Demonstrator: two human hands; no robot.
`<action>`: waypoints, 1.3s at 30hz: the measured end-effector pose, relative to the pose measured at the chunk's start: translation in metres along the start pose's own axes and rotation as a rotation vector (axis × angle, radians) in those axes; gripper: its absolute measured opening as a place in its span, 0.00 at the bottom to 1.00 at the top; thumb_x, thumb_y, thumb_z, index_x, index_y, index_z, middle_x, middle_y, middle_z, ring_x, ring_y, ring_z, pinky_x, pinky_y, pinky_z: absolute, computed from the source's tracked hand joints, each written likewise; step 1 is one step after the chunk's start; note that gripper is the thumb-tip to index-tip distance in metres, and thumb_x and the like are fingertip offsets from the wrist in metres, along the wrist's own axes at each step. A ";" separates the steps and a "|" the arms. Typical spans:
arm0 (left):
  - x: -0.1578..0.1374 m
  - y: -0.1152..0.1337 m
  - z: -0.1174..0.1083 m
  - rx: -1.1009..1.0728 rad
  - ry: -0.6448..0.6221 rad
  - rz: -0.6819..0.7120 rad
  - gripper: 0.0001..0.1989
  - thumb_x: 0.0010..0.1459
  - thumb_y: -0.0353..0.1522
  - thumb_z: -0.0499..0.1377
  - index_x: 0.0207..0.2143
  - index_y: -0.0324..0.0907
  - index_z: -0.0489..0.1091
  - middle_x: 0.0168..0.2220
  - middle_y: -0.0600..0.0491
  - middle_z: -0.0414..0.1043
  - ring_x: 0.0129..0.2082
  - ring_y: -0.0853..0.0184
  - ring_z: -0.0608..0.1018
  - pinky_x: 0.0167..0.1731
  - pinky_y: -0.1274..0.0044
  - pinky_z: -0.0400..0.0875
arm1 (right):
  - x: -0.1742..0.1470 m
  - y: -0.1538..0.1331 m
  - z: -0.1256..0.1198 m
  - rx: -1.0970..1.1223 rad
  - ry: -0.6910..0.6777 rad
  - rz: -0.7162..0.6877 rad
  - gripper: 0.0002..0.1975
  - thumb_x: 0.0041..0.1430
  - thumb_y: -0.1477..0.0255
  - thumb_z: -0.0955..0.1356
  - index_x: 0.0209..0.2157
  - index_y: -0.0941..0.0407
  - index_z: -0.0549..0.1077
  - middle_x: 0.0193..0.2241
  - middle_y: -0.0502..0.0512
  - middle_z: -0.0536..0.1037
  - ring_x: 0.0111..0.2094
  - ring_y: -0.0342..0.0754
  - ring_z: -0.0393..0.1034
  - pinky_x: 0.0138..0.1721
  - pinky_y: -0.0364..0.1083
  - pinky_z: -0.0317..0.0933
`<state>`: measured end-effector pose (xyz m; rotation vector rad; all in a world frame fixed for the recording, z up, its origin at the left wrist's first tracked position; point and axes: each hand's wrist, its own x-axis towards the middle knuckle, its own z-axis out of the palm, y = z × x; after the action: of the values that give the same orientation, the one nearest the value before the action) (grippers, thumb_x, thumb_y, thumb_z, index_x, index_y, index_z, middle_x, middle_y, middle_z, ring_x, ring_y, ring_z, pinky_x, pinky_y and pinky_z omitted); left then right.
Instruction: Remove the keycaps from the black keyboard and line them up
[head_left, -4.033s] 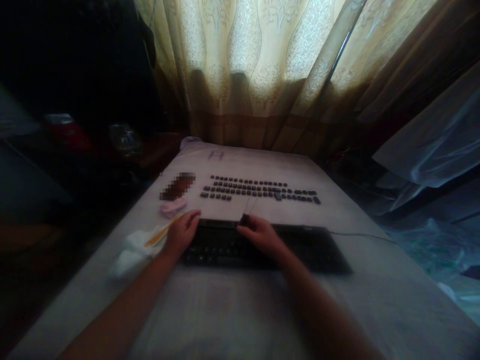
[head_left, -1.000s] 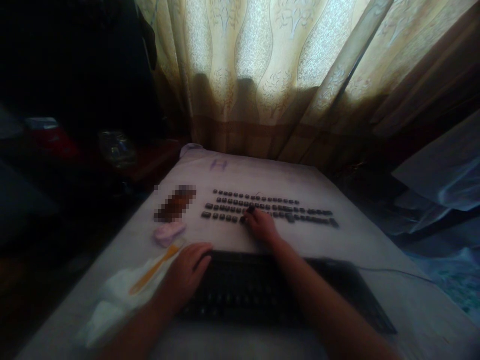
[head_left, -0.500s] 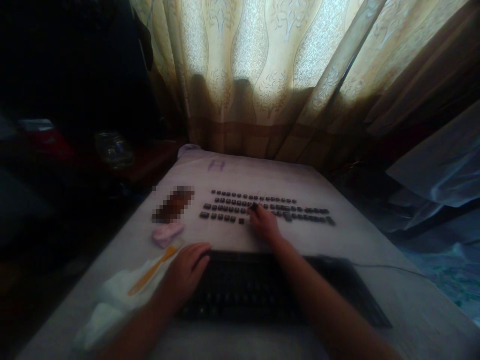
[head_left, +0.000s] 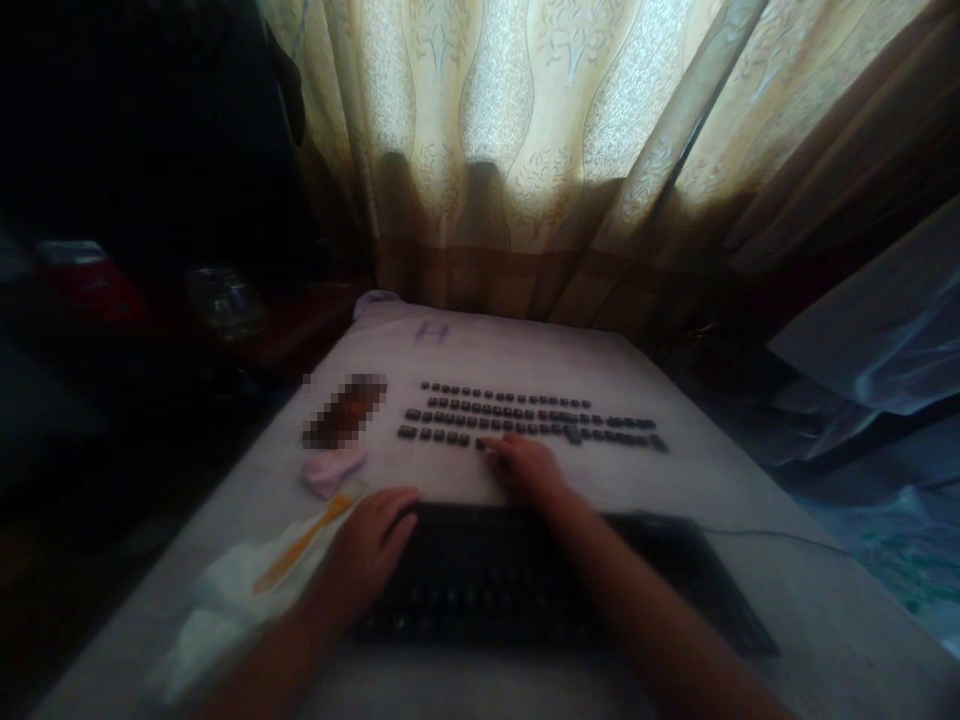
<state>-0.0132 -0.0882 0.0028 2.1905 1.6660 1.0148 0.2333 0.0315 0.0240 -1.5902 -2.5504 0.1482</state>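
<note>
Several black keycaps (head_left: 517, 411) lie in rows on the pale cloth. My right hand (head_left: 527, 468) is over the nearest row, its thumb and fingertips closed on a single keycap (head_left: 481, 443) that sits a little apart from its neighbours. Below the rows lies a black keyboard (head_left: 472, 545), partly covered by my right forearm. My left hand (head_left: 375, 530) rests at the keyboard's far left corner, fingers stretched out and thumb apart. Blur hides fine detail on the keys.
Left of my left hand are an orange stick-like tool (head_left: 300, 545), white crumpled material (head_left: 240, 575) and a pink cloth (head_left: 332, 470). A pixelated brown item (head_left: 346, 412) lies beyond. The keyboard cable (head_left: 772, 535) runs right. A patterned curtain (head_left: 495, 200) hangs behind.
My right hand has moved down and left, from a dark keycap held over the middle rows to the separate keycap in the nearest row. My left hand stays at the keyboard corner.
</note>
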 end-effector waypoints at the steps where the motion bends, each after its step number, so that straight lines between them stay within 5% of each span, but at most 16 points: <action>1: 0.000 0.000 0.000 0.001 0.001 0.002 0.16 0.63 0.37 0.50 0.47 0.42 0.73 0.46 0.48 0.77 0.48 0.59 0.77 0.50 0.63 0.71 | 0.002 0.000 0.000 -0.018 -0.011 -0.001 0.20 0.61 0.70 0.64 0.54 0.47 0.71 0.42 0.57 0.77 0.40 0.51 0.73 0.39 0.45 0.62; 22: 0.000 0.005 -0.004 -0.013 -0.010 -0.003 0.15 0.63 0.36 0.50 0.47 0.43 0.72 0.47 0.49 0.76 0.48 0.60 0.76 0.51 0.64 0.71 | 0.018 -0.010 -0.001 -0.036 0.037 0.021 0.13 0.63 0.68 0.63 0.43 0.46 0.78 0.41 0.53 0.78 0.40 0.49 0.73 0.36 0.44 0.61; 28: -0.001 0.003 -0.002 -0.006 -0.003 -0.009 0.15 0.63 0.36 0.51 0.46 0.42 0.72 0.46 0.48 0.76 0.47 0.60 0.76 0.51 0.64 0.71 | 0.020 -0.012 0.000 -0.030 0.057 0.069 0.20 0.62 0.64 0.64 0.55 0.50 0.70 0.46 0.56 0.77 0.44 0.51 0.72 0.40 0.45 0.63; 34: -0.001 0.002 -0.003 -0.010 -0.004 0.003 0.15 0.63 0.36 0.50 0.47 0.43 0.72 0.47 0.48 0.76 0.48 0.60 0.76 0.51 0.64 0.71 | 0.023 -0.017 0.004 -0.021 0.045 0.076 0.13 0.63 0.66 0.63 0.44 0.50 0.77 0.42 0.56 0.78 0.41 0.51 0.73 0.37 0.45 0.62; 39: 0.000 0.004 -0.004 -0.008 0.005 0.003 0.15 0.63 0.36 0.50 0.47 0.43 0.72 0.46 0.48 0.77 0.47 0.60 0.77 0.50 0.64 0.71 | 0.023 -0.015 0.005 -0.006 0.046 0.057 0.13 0.62 0.67 0.63 0.46 0.50 0.76 0.43 0.56 0.78 0.42 0.51 0.73 0.38 0.45 0.61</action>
<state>-0.0125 -0.0908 0.0082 2.1875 1.6586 1.0264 0.2092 0.0451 0.0230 -1.6488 -2.4749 0.1087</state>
